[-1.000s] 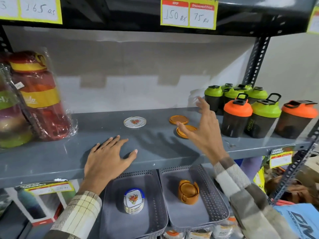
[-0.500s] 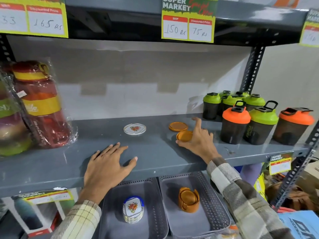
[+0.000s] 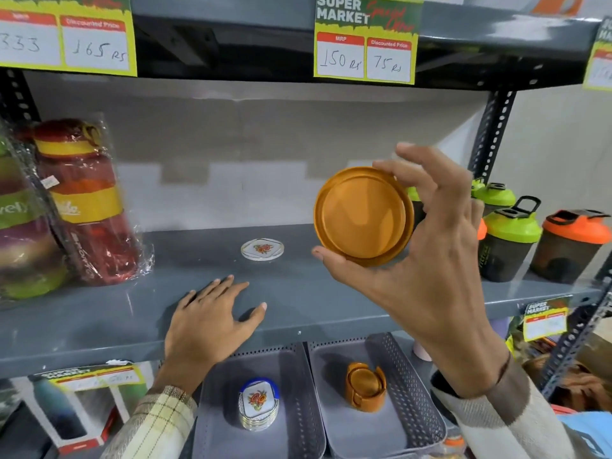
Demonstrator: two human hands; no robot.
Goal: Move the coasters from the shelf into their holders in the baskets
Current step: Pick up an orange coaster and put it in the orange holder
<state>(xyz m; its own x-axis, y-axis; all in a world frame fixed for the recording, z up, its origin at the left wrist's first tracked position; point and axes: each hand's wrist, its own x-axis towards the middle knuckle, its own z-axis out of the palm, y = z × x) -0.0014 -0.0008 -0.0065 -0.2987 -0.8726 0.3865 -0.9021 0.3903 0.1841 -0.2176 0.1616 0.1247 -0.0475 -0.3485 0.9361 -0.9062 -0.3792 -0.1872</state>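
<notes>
orange coaster [image 3: 363, 216]: being pinched by right hand [image 3: 427, 260], now lifted off shelf [image 3: 99, 313]
left hand [image 3: 208, 321]: still resting spread, flat on shelf

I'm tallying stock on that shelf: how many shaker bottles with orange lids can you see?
2. One orange-lidded shaker stands at the shelf's far right; another orange lid peeks out behind the right hand. More may be hidden behind that hand.

At twelve o'clock my upper shelf's price tag [image 3: 366, 39] reads "SUPER MARKET, MRP 150 Rs, Discounted Price 75 Rs" (the ten o'clock tag [image 3: 66, 34] shows 333 and 165 Rs).
</notes>
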